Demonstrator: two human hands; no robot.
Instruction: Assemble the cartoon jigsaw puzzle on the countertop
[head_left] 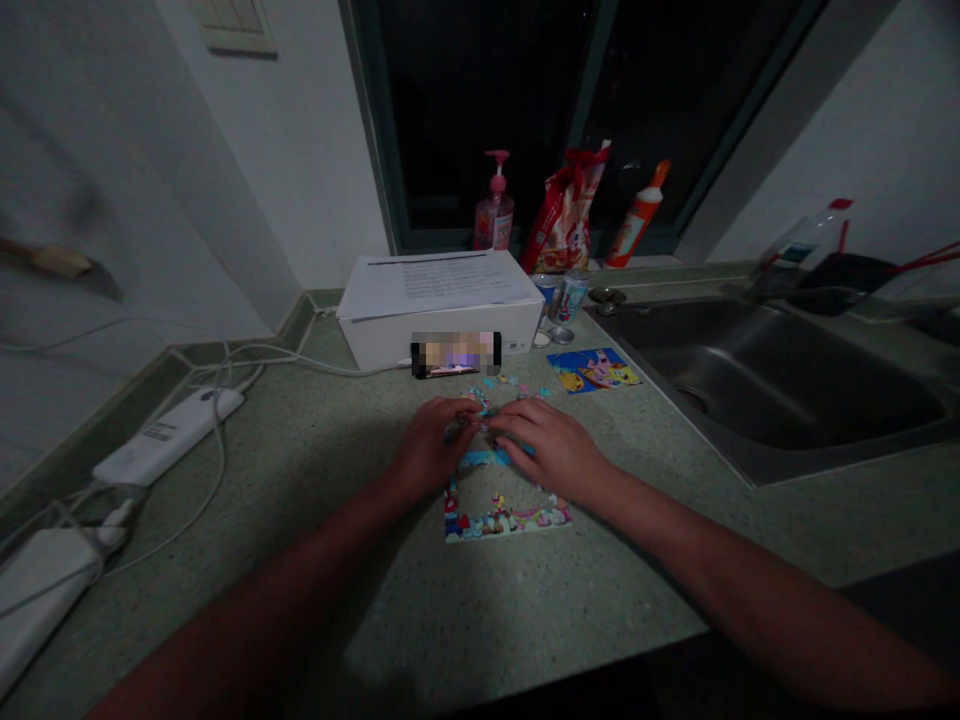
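A jigsaw puzzle border [517, 520] lies on the counter, with its bottom row and left side joined and a light blue strip along the top. My left hand [431, 445] is above its upper left part, thumb and forefinger closed near small puzzle pieces. From the right, my right hand [555, 445] reaches in with bent fingers, its tips meeting the left fingertips around a small puzzle piece [484, 426]. The fingers partly hide that piece. Beyond both hands, several loose puzzle pieces [521, 389] are scattered.
A phone [456, 355] leans against a white box [375, 338] with a printed sheet on top. A colourful picture card [594, 371] lies beside the metal sink [810, 370]. Cans [570, 298] stand behind. Power strips [169, 432] and cables lie at left.
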